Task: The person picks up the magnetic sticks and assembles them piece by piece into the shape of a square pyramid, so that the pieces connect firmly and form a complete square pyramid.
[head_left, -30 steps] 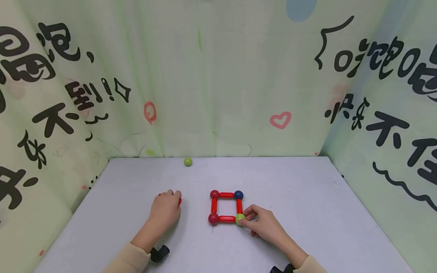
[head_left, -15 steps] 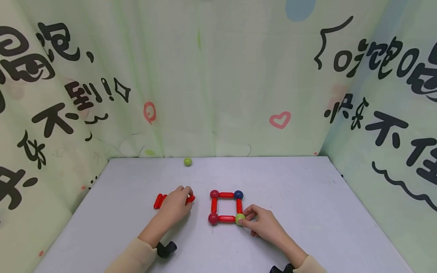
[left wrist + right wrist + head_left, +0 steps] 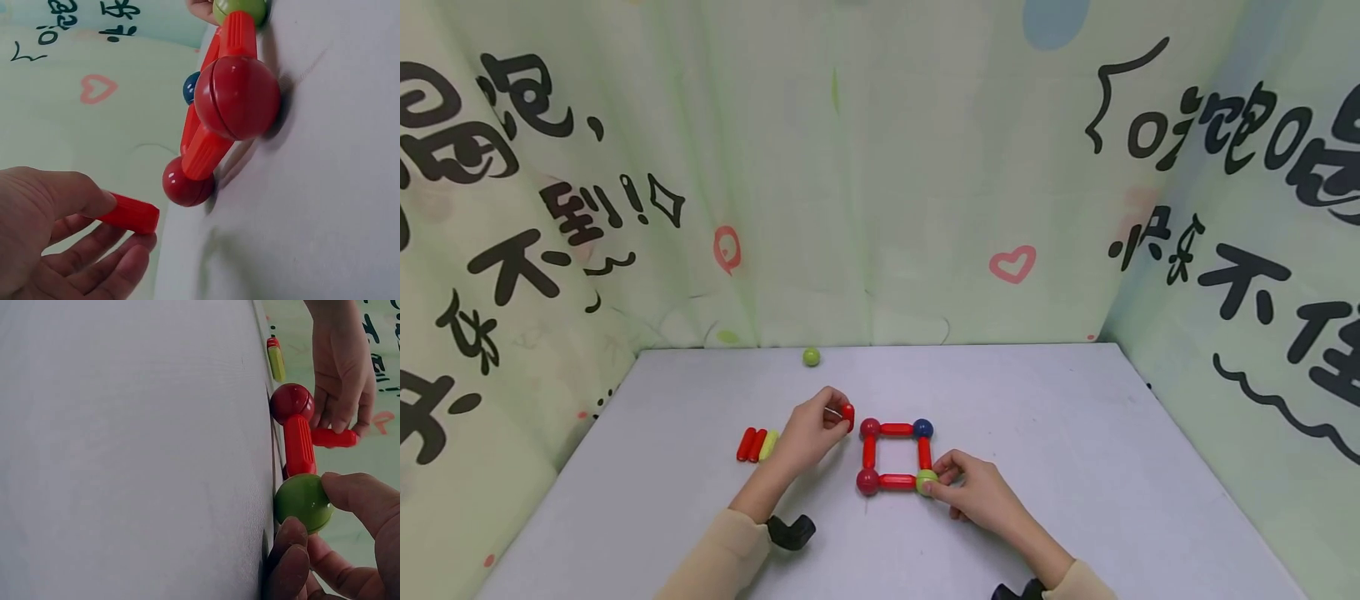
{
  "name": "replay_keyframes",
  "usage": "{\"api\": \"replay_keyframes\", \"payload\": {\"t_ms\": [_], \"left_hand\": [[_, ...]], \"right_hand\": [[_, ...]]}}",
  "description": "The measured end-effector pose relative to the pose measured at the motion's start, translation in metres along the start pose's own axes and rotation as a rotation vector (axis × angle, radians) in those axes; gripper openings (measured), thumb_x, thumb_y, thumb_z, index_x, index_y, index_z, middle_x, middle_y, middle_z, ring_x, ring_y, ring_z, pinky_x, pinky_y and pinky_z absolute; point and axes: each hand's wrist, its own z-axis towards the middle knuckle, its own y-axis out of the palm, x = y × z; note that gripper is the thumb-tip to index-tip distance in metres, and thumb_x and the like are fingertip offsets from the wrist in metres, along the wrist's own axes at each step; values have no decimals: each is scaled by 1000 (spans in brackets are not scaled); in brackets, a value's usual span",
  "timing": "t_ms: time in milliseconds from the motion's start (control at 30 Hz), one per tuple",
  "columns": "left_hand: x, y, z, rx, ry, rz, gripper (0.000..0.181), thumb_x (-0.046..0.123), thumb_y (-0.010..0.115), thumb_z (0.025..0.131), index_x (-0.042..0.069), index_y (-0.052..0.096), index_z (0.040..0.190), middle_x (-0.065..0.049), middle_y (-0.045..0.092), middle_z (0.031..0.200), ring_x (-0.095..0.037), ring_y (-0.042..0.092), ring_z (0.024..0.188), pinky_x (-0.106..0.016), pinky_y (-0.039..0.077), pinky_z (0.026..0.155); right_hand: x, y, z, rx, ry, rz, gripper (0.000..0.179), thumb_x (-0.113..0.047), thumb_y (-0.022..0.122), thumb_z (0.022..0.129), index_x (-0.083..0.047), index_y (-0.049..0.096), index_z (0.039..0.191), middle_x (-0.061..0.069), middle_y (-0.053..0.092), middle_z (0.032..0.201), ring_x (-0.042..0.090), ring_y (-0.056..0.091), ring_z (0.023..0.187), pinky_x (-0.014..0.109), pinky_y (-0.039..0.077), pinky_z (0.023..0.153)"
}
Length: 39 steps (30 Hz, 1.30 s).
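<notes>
Fingers (image 3: 125, 270) of left hand (image 3: 811, 428) pinch a loose red rod (image 3: 132, 214) near the rod-and-ball square (image 3: 897, 482) — right hand (image 3: 977, 493) clamped, thumb and fingers, on its green corner ball (image 3: 304, 501).

Free room beyond red-rod square (image 3: 897, 482); right hand (image 3: 977, 492) blocks green corner ball (image 3: 928, 477), left hand (image 3: 811, 429) crowds far red ball (image 3: 870, 427).

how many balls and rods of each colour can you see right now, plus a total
red balls: 2
green balls: 2
blue ball: 1
red rods: 7
yellow rod: 1
total in view: 13
</notes>
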Motion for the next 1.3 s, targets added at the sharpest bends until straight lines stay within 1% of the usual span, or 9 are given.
{"api": "replay_keyframes", "payload": {"t_ms": [200,433,700,800,900,967,1067,1200,1300], "left_hand": [[2,10,4,18,17,-67,27,7,72,95,13,60,119,-6,68,114,-20,67,100,-36,60,90],[5,19,8,26,35,-91,28,7,72,95,12,60,119,-8,68,117,-20,68,100,-37,61,89],[5,24,10,35,68,-96,24,6,69,97,11,61,119,-9,69,114,-21,70,100,-37,61,89],[6,25,11,27,67,-109,24,6,67,98,11,61,120,-9,69,115,-23,70,102,-38,61,90],[6,27,12,14,74,-120,25,6,66,98,11,60,122,-9,68,117,-24,70,103,-38,61,90],[5,28,14,10,83,-117,25,6,66,99,12,59,123,-9,68,117,-24,69,104,-39,60,91],[4,30,16,-2,112,-101,26,6,65,100,11,60,125,-8,68,117,-23,69,106,-39,60,93],[2,32,18,-19,146,-65,31,8,65,100,11,63,131,-6,67,119,-21,66,108,-38,59,94],[1,33,19,-24,153,-45,36,10,65,101,12,63,137,-5,67,120,-21,66,110,-38,59,94]], "right_hand": [[0,1,0,5,6,-12,32,-26,86,84,-12,66,105,1,63,85,16,56,54,29,50,55],[-1,2,1,2,2,-15,32,-27,86,84,-12,67,105,1,63,84,16,56,54,29,50,55],[-1,1,1,-1,1,-6,35,-30,87,83,-12,66,104,1,64,84,16,56,55,29,49,54],[-1,1,1,3,7,-6,35,-31,87,83,-12,66,104,0,64,84,16,57,56,28,49,55],[0,0,1,1,-4,-4,35,-32,87,84,-12,66,104,0,64,84,16,57,56,28,49,55],[1,0,2,-6,-13,1,36,-32,86,84,-12,65,104,0,64,84,16,57,55,28,50,54],[1,0,1,-15,-31,10,35,-32,86,84,-12,65,103,0,64,84,16,57,55,29,50,54],[1,-1,0,-21,-40,19,34,-31,86,84,-12,64,102,1,65,84,16,58,55,30,50,54],[1,-2,0,-19,-41,19,35,-30,86,85,-11,64,104,1,64,83,16,57,54,29,50,53]]}}
